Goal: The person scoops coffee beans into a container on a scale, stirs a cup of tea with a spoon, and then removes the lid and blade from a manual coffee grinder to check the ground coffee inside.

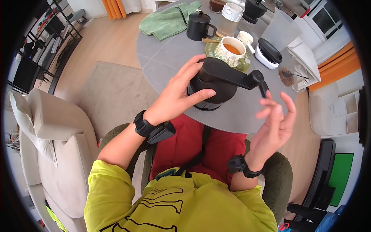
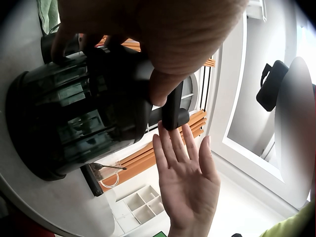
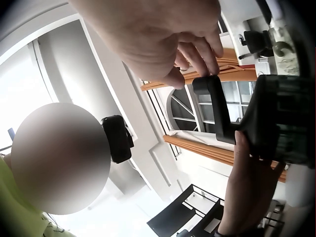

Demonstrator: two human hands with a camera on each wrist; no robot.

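Note:
A black hand-crank canister (image 1: pixel 216 87) with dark see-through walls stands on the near part of the grey table (image 1: pixel 154 63). My left hand (image 1: pixel 174 94) grips its black top, thumb on the near side and fingers round the far side. The crank arm (image 1: pixel 232 76) points right and ends in a rounded knob (image 1: pixel 255 78). Just beyond that knob is my right hand (image 1: pixel 275 125), fingers spread and loosely bent, holding nothing. In the left wrist view the right palm (image 2: pixel 190 192) faces the camera, fingertips close by the knob (image 2: pixel 183 117).
Behind the canister, a patterned cup (image 1: pixel 231 50) of orange-brown liquid sits on a green saucer (image 1: pixel 210 47). A black lidded mug (image 1: pixel 198 26), a green cloth (image 1: pixel 164 24), a white-and-black device (image 1: pixel 268 54) and a bag of brown beans (image 1: pixel 286 77) are farther round the table.

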